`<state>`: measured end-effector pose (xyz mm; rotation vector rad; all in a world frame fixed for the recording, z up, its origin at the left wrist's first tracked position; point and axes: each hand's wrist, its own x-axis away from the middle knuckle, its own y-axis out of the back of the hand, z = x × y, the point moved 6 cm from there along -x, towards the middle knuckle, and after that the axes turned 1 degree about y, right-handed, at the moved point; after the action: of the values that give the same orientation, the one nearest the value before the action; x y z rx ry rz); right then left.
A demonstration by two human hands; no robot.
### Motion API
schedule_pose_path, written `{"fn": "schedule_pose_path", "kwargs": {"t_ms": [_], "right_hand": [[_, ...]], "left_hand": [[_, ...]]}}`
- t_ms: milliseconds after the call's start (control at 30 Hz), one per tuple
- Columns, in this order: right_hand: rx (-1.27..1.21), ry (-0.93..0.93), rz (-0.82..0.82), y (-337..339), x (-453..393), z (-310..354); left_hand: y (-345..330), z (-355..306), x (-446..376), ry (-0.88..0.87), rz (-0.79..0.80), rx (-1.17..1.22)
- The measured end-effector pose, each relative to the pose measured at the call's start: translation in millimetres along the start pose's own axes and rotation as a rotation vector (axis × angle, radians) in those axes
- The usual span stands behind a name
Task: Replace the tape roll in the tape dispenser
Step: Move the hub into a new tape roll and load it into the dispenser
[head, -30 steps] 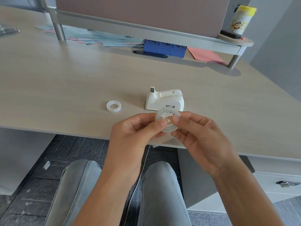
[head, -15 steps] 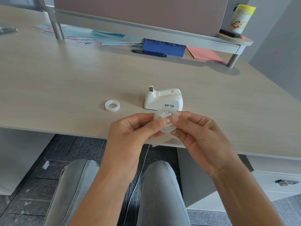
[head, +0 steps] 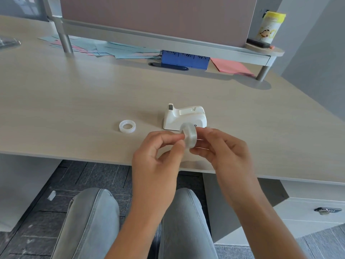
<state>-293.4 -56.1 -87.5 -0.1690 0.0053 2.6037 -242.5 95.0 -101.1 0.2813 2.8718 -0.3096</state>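
A clear tape roll (head: 190, 135) is held edge-on between both hands, just above the desk's near edge. My left hand (head: 158, 152) pinches its left face with thumb and forefinger. My right hand (head: 226, 152) grips its right side with the fingertips. The white tape dispenser (head: 184, 116) stands on the desk right behind the roll, its cutter end to the left. A second, thinner clear ring (head: 127, 126) lies flat on the desk to the left of the dispenser, apart from both hands.
The light wooden desk (head: 74, 101) stretches wide. At its back lie a blue box (head: 184, 59), loose blue and pink papers (head: 119, 50) and a pink sheet (head: 231, 68) under a raised shelf. A yellow-lidded canister (head: 268, 28) stands on the shelf's right end.
The roll has turned from facing me flat, hub visible, to edge-on. Both hands have stayed on it, and my left fingers have shifted onto its left face.
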Motion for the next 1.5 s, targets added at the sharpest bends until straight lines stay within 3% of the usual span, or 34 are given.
{"fn": "schedule_pose_path", "kwargs": {"t_ms": [167,333,467,600,700,833,933,1100,1500], "right_hand": [[0.174,0.026,0.094,-1,-2,3],[0.095,-0.009,0.096,7,-8,3],[0.121,0.019,0.114,13,-14,3],[0.124,0.051,0.158,19,-25,5],[0.133,0.066,0.196,21,-37,6],[0.276,0.178,0.054,33,-67,15],[0.403,0.261,-0.008,37,-94,25],[0.518,0.29,0.024,31,-124,28],[0.576,0.278,0.157,23,-131,12]], "left_hand": [[-2,-5,-4,-0.084,-0.013,-0.146],[-1,-2,-12,-0.096,-0.093,-0.178],[-11,10,-21,0.036,0.043,-0.112],[-14,8,-26,-0.009,0.066,-0.123],[-16,8,-34,-0.067,0.073,-0.209],[-21,7,-42,-0.241,0.048,-0.509],[-36,9,-42,-0.356,0.118,-0.737],[-46,22,-36,-0.393,0.164,-0.997],[-48,28,-38,-0.376,0.167,-1.134]]}}
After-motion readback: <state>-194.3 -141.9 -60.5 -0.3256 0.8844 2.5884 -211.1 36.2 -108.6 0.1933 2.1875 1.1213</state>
